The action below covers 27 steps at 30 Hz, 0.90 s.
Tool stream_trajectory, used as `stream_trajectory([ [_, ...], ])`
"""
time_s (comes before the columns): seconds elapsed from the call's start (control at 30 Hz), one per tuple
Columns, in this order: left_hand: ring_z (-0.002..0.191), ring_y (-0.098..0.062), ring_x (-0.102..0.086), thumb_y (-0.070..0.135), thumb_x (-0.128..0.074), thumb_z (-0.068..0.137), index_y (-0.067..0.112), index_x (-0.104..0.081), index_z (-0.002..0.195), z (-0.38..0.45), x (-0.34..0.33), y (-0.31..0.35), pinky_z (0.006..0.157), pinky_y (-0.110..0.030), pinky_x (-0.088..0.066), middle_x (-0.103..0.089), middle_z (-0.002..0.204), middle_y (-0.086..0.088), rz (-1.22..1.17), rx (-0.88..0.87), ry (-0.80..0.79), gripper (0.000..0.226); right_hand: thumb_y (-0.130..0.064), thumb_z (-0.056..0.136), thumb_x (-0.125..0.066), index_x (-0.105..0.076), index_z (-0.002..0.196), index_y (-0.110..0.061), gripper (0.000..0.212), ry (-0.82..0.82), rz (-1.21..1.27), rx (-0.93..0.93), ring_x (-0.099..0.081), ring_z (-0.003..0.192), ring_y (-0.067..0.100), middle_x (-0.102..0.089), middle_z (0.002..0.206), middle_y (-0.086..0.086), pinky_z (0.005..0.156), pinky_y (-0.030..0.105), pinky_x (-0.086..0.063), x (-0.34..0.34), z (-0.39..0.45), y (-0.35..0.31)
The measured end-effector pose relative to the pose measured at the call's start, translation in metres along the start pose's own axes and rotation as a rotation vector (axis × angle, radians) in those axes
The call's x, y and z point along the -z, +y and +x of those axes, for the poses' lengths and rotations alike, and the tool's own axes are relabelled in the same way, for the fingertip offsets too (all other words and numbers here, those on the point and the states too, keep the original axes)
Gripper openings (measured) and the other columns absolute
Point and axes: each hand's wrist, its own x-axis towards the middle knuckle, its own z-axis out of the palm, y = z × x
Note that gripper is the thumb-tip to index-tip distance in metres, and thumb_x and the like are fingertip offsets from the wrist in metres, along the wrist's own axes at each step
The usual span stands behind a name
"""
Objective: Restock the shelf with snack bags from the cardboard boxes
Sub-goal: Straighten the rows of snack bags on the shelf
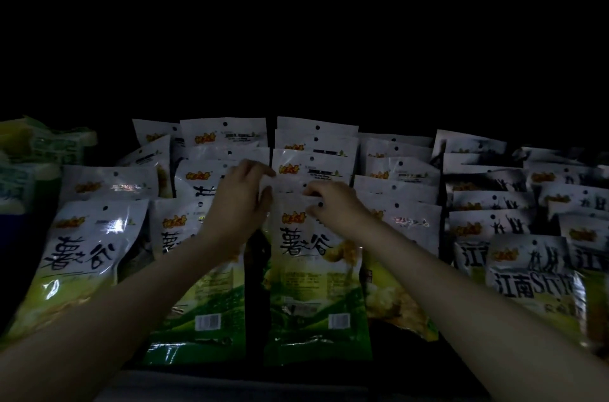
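The front green snack bag (316,289) stands upright at the centre of the dim view, first in a row of like bags (314,158) that runs back toward 12 o'clock on the shelf (230,378). Both hands meet at its white top edge. The left hand (239,200) grips the upper left corner, fingers (263,171) curled over the edge and thumb against the bag's face. The right hand (333,204) pinches the top edge near the hanging hole, fingers bent onto the plastic. At 9 o'clock of this bag stands a second green bag (194,299), partly behind the left forearm, and further toward 9 o'clock leans another green bag (79,260), tilted left. At 3 o'clock, rows of bags with dark lettering (530,273) stand packed close, their white tops overlapping back into the dark. At far 9 o'clock sit pale green packets (39,144), blurred. Everything above the rows is black.
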Motion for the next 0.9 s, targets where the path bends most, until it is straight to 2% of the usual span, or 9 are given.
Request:
stream_trajectory([
  [0.13,0.115,-0.022,-0.048,0.042,-0.042,0.086,0.020,-0.049,0.119,-0.051,-0.009,-0.002,0.093,-0.044,-0.046,-0.059,0.123,-0.007,0.290,-0.505,-0.233,0.040,-0.013,0.091,-0.058,-0.058,0.121,-0.010,0.030,0.081,0.012,0.000,-0.050,0.120,0.025,-0.058,0.127,0.008,0.104,0.043,-0.036,-0.008,0.005,-0.003],
  [0.2,0.131,-0.022,-0.036,0.056,-0.036,0.090,0.023,-0.039,0.137,-0.071,-0.021,-0.006,0.107,-0.045,-0.034,-0.045,0.143,-0.004,0.425,-0.591,-0.418,0.056,-0.011,0.091,-0.057,-0.056,0.123,-0.009,0.032,0.126,0.018,0.010,-0.049,0.122,0.024,-0.056,0.128,0.008,0.105,0.042,-0.035,-0.012,0.004,-0.004],
  [0.27,0.139,-0.026,-0.024,0.062,-0.030,0.090,0.022,-0.029,0.146,-0.079,-0.029,-0.009,0.110,-0.047,-0.020,-0.031,0.152,-0.004,0.509,-0.618,-0.502,0.068,-0.010,0.091,-0.055,-0.049,0.130,-0.012,0.039,0.169,-0.043,0.044,-0.041,0.126,0.023,-0.047,0.134,0.007,0.107,0.036,-0.032,-0.011,-0.003,-0.004],
  [0.37,0.140,-0.026,-0.020,0.064,-0.028,0.087,0.022,-0.023,0.148,-0.075,-0.031,-0.016,0.112,-0.049,-0.017,-0.026,0.153,-0.005,0.576,-0.674,-0.509,0.074,-0.024,0.093,-0.055,-0.035,0.141,-0.018,0.053,0.175,-0.223,0.202,-0.019,0.138,0.022,-0.023,0.150,0.003,0.115,0.036,-0.019,-0.004,-0.031,0.001],
  [0.5,0.140,-0.038,-0.019,0.065,-0.028,0.085,0.026,-0.009,0.150,-0.062,-0.027,-0.025,0.107,-0.054,-0.020,-0.020,0.155,-0.006,0.653,-0.689,-0.606,0.078,-0.059,0.085,-0.051,0.009,0.149,-0.028,0.092,-0.259,-0.347,0.211,0.033,0.135,0.016,0.037,0.147,-0.006,0.111,0.038,0.018,-0.018,-0.088,0.016],
  [0.63,0.130,-0.037,0.039,0.060,-0.031,0.092,0.035,0.040,0.132,-0.055,-0.027,-0.025,0.103,-0.046,0.025,0.041,0.145,-0.010,0.635,-0.612,-0.718,0.085,-0.061,0.082,-0.055,0.036,0.138,-0.025,0.113,-0.349,-0.510,0.187,0.052,0.121,0.027,0.054,0.135,0.007,0.109,0.043,0.023,-0.050,-0.101,0.037],
  [0.7,0.122,-0.037,0.047,0.061,-0.036,0.090,0.033,0.048,0.125,-0.058,-0.029,-0.017,0.098,-0.045,0.030,0.050,0.135,-0.015,0.618,-0.502,-0.776,0.095,-0.059,0.079,-0.059,0.037,0.136,-0.025,0.116,-0.351,-0.554,0.202,0.051,0.121,0.032,0.053,0.136,0.007,0.107,0.047,0.023,-0.051,-0.091,0.040],
  [0.8,0.127,-0.045,0.038,0.071,-0.046,0.079,0.027,0.040,0.136,-0.073,-0.037,-0.020,0.102,-0.052,0.022,0.041,0.141,-0.023,0.607,-0.462,-0.700,0.112,-0.057,0.074,-0.066,0.037,0.133,-0.029,0.123,-0.387,-0.630,0.245,0.046,0.124,0.038,0.053,0.135,0.007,0.101,0.049,0.024,-0.041,-0.074,0.039],
  [0.9,0.133,-0.054,-0.021,0.084,-0.059,0.055,0.012,-0.015,0.149,-0.075,-0.033,-0.019,0.106,-0.058,-0.017,-0.019,0.148,-0.034,0.713,-0.462,-0.607,0.126,-0.056,0.071,-0.071,0.039,0.133,-0.027,0.129,-0.387,-0.642,0.216,0.047,0.124,0.039,0.056,0.131,0.009,0.100,0.049,0.026,-0.042,-0.067,0.036],
])
